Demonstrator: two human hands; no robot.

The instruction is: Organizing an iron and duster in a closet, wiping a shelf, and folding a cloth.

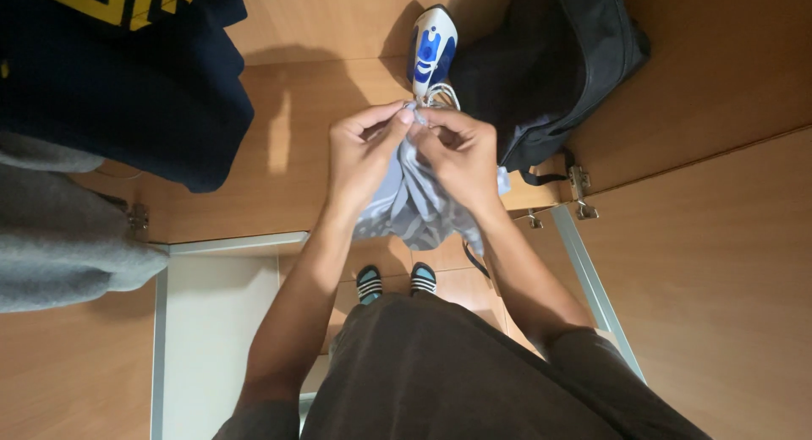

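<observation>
At frame centre, the left hand [362,157] and right hand [461,157] each pinch a grey striped cloth [414,205]; a black bag [550,64] sits upper right beside a blue-and-white iron [432,47].

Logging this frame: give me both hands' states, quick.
Left hand: closed, pinching the top of the grey patterned cloth.
Right hand: closed, pinching the same cloth.

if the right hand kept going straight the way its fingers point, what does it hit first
Probably the left hand. The right hand has its fingers aimed leftward at the pinched top of the grey striped cloth, where both hands' fingertips nearly meet. Depth is hard to judge, but nothing else shows between them.
</observation>
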